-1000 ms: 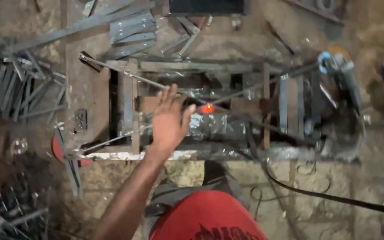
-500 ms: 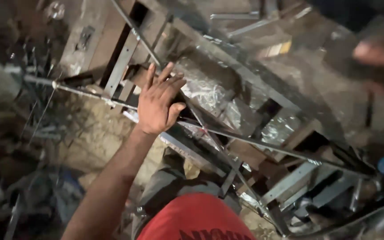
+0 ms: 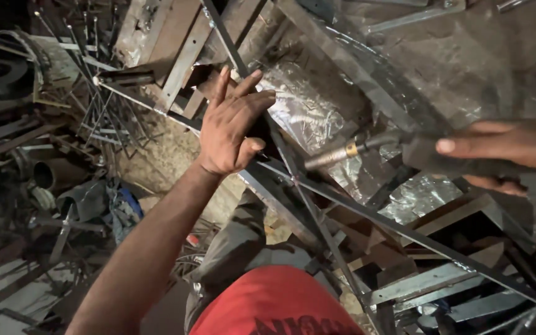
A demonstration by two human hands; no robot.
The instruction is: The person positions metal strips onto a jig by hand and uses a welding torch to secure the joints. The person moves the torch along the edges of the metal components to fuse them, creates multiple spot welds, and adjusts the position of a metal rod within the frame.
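Hands work over a frame of thin grey metal bars that cross in the middle of the scene. The left hand rests flat on the bars with its fingers spread and grips nothing. The right hand, at the right edge, is closed around a dark torch-like tool with a brass ring; it is blurry, so it may be something else. Crinkled silver foil lies under the bars. Far left sits a pile of loose metal rods.
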